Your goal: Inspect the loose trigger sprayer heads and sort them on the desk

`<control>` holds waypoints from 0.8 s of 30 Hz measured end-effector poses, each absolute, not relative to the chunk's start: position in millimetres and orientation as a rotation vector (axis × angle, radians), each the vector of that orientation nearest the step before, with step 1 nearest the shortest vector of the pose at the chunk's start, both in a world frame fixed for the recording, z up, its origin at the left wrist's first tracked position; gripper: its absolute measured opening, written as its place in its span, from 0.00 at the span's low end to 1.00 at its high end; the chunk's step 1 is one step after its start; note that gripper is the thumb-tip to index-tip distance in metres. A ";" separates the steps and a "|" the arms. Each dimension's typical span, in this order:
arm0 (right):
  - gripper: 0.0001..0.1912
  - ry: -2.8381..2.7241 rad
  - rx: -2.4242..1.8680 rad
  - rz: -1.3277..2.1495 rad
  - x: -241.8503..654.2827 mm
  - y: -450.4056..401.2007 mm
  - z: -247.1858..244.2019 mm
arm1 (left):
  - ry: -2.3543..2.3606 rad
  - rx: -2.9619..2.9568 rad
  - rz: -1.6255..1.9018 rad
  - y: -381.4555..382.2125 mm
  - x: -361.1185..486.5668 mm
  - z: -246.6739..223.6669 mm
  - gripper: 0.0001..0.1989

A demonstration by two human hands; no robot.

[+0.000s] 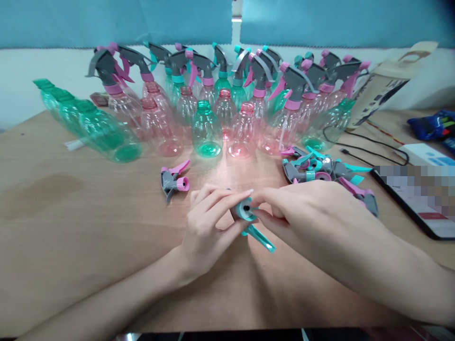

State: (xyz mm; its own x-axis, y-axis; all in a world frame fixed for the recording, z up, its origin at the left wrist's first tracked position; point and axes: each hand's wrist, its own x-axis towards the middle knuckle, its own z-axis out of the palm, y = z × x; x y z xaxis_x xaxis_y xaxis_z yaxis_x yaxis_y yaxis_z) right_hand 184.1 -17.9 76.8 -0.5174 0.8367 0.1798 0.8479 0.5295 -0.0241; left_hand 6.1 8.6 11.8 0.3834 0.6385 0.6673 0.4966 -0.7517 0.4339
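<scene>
My left hand [211, 220] is closed around a grey and teal trigger spray head [245, 210], its collar opening turned up towards me and its teal trigger [261, 238] pointing down to the right. At the edge of that opening, the thumb and finger of my right hand [302, 206] are pinched together; whatever they hold is too small or hidden to make out. Left of my hands lies a grey and pink spray head [174, 181]. Beyond my right hand is a pile of pink and teal spray heads [325, 166].
Behind my hands stand several green bottles [206, 130] and pink bottles [245, 132], some uncapped, others fitted with spray heads [294, 85]. To the right are a phone [386, 182], a black cable [377, 158], a beige tumbler [378, 90] and a blue packet [430, 127].
</scene>
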 end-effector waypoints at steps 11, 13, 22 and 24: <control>0.08 -2.415 -1.400 -0.050 193.1 -0.8 87.7 | 1.215 2.530 1.209 17.9 2.4 11.0 0.17; 0.07 -2.367 -1.411 -0.011 196.8 1.3 92.3 | 1.309 2.496 1.216 24.0 -2.2 12.5 0.18; 0.08 -2.313 -1.461 0.052 198.4 1.4 96.8 | 1.509 2.004 1.150 54.1 -23.5 49.6 0.17; 0.07 -2.325 -1.458 0.067 197.7 0.1 97.2 | 1.515 2.023 1.009 62.1 -26.9 58.4 0.17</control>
